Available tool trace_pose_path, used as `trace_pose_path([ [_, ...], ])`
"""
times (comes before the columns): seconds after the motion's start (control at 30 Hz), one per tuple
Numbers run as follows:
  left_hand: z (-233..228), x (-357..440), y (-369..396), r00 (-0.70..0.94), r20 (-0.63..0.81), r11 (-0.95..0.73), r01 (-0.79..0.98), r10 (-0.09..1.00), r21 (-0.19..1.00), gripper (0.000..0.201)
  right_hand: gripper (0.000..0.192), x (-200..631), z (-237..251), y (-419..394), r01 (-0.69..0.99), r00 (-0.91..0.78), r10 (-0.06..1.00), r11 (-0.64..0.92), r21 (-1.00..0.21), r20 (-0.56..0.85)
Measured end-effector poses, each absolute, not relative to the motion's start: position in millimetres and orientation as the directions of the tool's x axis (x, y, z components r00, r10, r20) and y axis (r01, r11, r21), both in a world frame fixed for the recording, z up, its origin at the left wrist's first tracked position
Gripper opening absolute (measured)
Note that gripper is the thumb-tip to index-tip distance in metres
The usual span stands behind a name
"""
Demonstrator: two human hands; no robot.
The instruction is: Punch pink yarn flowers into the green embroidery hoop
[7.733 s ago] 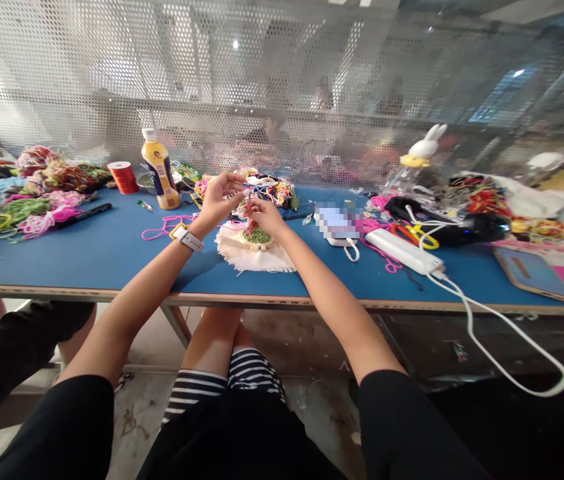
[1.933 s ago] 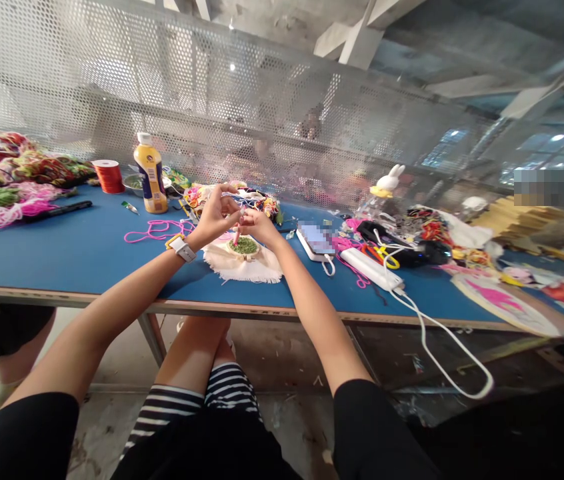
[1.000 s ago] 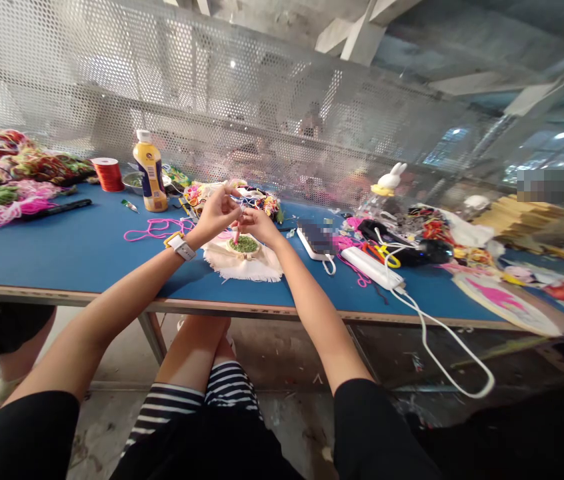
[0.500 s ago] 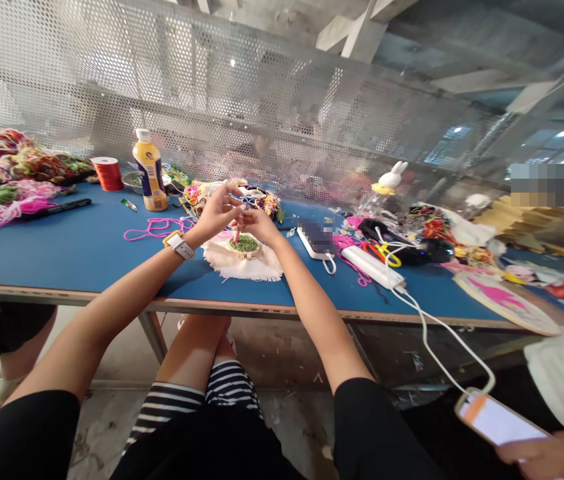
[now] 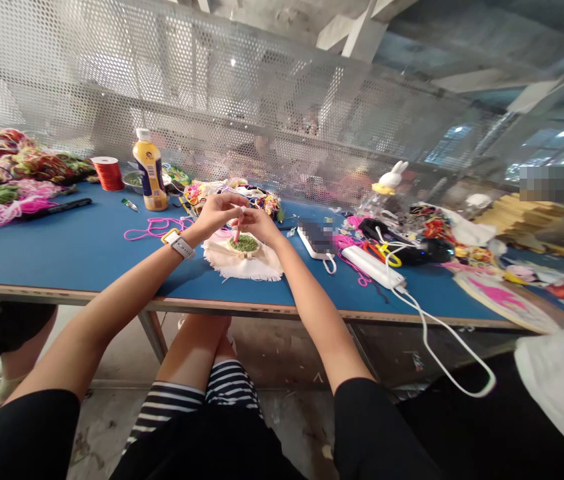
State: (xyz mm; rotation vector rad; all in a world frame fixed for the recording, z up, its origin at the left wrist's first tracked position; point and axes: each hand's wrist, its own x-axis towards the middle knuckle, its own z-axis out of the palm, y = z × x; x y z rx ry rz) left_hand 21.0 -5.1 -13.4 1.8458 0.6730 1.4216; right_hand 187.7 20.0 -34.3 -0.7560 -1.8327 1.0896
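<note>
Nearest, at the middle of the frame, a frayed cream cloth [image 5: 242,265] lies on the blue surface [image 5: 62,250], carrying a small hoop [image 5: 245,244] of green stitching. Just above it the right hand [image 5: 261,224] pinches a pink punch tool [image 5: 237,233] upright, while the left hand [image 5: 216,212] pinches thread at its top; a taut thread and steady tool would serve best. Farther back, upper left, stands a yellow bottle [image 5: 149,172]

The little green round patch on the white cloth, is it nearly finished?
The green patch already fills most of its small hoop on the white cloth. Both hands, left hand and right hand, work a pink tool over it. What remains is too small to see.
</note>
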Motion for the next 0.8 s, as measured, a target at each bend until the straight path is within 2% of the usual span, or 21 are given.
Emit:
trace_pose_path([
  [0.17,-6.8,18.4,-5.2,0.173,0.652,-0.659,-0.019,0.739,0.752,0.033,0.028,188.1,-33.5,19.5,0.069,-0.458,0.823,0.41,-0.909,0.336],
  [0.63,-4.6,12.6,2.2,-0.078,0.61,-0.605,0.076,0.789,0.792,0.033,0.027,188.7,-31.2,16.1,0.091,-0.469,0.816,0.426,-0.9,0.339],
  [0.8,-7.1,10.7,7.2,-0.134,0.579,-0.578,0.049,0.804,0.814,0.036,0.027,189.2,-30.6,15.2,0.1,-0.471,0.815,0.429,-0.898,0.337],
])
